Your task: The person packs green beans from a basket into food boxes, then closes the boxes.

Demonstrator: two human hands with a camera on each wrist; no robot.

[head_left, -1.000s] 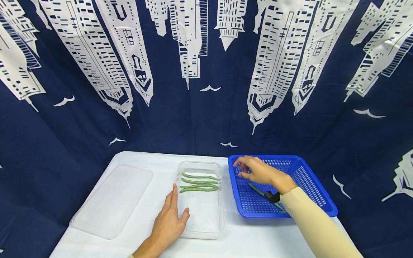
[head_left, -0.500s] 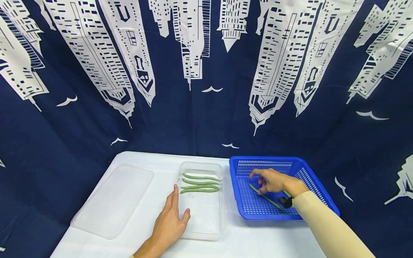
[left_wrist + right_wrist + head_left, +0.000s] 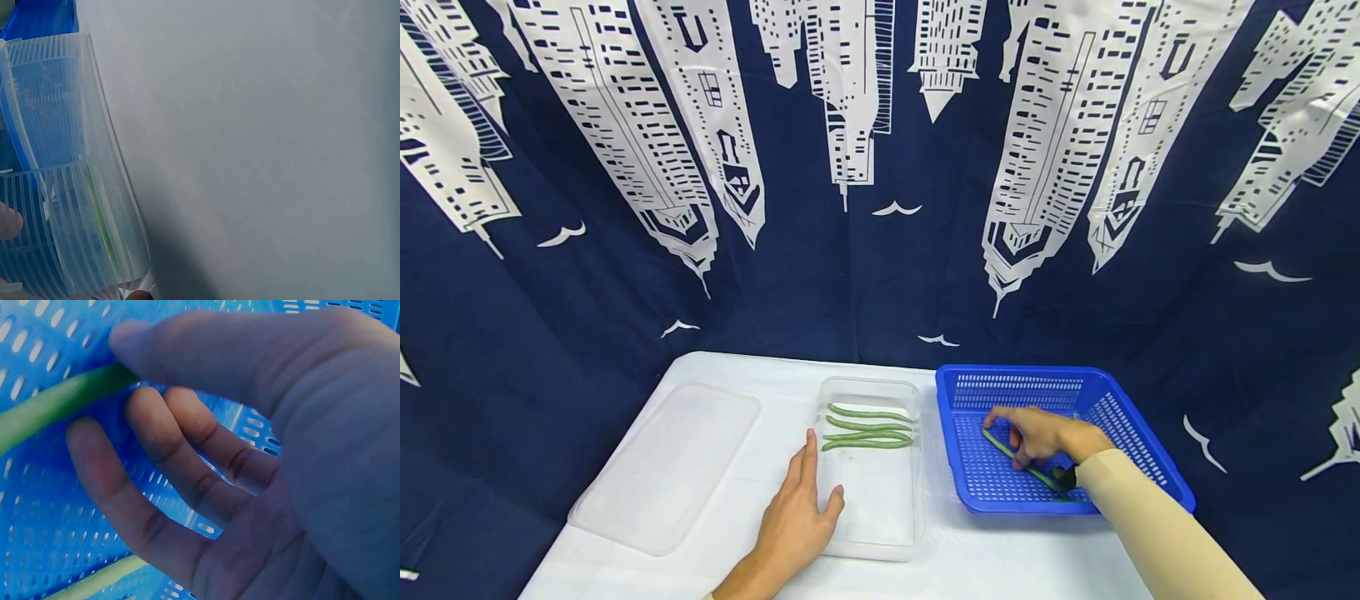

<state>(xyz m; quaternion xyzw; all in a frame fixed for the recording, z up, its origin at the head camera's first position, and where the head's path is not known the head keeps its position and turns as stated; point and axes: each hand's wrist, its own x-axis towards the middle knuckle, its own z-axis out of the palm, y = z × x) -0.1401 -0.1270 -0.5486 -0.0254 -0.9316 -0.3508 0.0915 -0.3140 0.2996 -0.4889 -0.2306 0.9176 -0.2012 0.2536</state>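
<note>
My right hand [image 3: 1041,433] reaches down into the blue basket [image 3: 951,467], fingers curled at a green bean [image 3: 997,444]. In the right wrist view the thumb lies over this bean [image 3: 50,409] and the index fingertip is right beneath it. A second green bean [image 3: 100,579] lies on the basket floor. My left hand [image 3: 797,521] has straight fingers along the left side of a clear plastic container [image 3: 872,550]. Several green beans [image 3: 868,425] lie crosswise in its far half. The left wrist view shows the container's ribbed wall [image 3: 47,125] and one bean [image 3: 100,219] through it.
A translucent lid [image 3: 666,467] lies flat on the left of the white table [image 3: 775,375]. The basket stands at the right, close to the table's right edge. Behind the table hangs a dark blue cloth [image 3: 805,292] printed with white buildings.
My right hand has lowered from above the basket's far left part to the bean on its floor, its fingers closing in. The left hand stays beside the container.
</note>
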